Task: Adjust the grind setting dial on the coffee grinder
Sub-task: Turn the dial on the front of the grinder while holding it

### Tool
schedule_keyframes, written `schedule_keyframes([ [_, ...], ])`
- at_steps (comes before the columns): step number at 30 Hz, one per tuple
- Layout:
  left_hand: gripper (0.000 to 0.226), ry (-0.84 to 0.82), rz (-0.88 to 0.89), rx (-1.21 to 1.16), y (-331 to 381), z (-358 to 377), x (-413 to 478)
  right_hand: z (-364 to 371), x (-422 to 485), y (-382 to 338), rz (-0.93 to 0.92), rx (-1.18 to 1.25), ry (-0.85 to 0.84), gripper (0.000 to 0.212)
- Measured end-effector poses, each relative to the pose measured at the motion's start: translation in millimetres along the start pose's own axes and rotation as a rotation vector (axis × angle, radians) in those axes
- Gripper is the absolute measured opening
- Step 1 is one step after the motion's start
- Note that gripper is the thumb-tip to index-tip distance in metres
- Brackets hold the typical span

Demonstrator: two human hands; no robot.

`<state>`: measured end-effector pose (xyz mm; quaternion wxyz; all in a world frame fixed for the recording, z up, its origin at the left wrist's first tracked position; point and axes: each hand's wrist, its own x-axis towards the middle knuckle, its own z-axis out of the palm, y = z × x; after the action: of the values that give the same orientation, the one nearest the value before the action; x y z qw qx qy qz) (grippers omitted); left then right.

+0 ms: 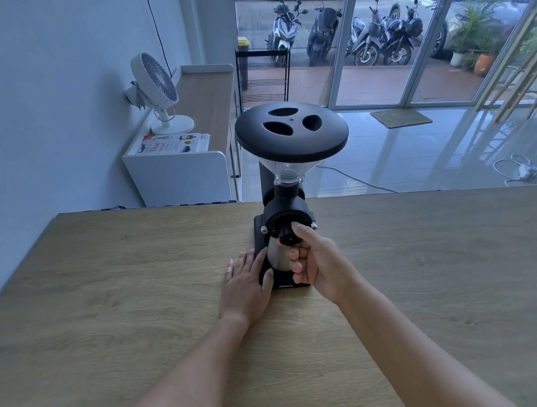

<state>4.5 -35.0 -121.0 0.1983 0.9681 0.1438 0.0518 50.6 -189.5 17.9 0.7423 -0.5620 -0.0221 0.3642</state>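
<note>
A black coffee grinder (282, 212) stands on the wooden table (107, 296) near its far edge, with a clear hopper under a wide black lid (291, 132). Its round black grind dial (286, 236) faces me on the front, above a steel cup (278, 257). My right hand (318, 260) grips the dial between thumb and forefinger, the other fingers curled below. My left hand (246, 282) lies flat on the table against the grinder's base on its left side, fingers spread, thumb touching the base.
A white cabinet (181, 171) with a white fan (158, 90) and a book (172, 144) stands beyond the table at the left. Glass doors at the back show parked motorbikes. A cable runs over the tiled floor at the right.
</note>
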Motion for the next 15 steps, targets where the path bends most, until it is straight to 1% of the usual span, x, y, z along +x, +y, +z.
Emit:
schedule_keyframes([
  [3, 0.061, 0.004, 0.002, 0.003, 0.0, 0.4, 0.2, 0.0, 0.7, 1.0, -0.005, 0.02, 0.027, 0.042],
  [7, 0.059, 0.004, 0.001, 0.008, 0.0, 1.0, 0.7, 0.4, 0.7, 0.1, -0.019, 0.005, 0.068, 0.044],
  [15, 0.055, 0.006, 0.0, -0.005, 0.0, 0.8, 0.5, 0.8, -0.3, -0.3, -0.031, 0.0, 0.076, 0.044],
])
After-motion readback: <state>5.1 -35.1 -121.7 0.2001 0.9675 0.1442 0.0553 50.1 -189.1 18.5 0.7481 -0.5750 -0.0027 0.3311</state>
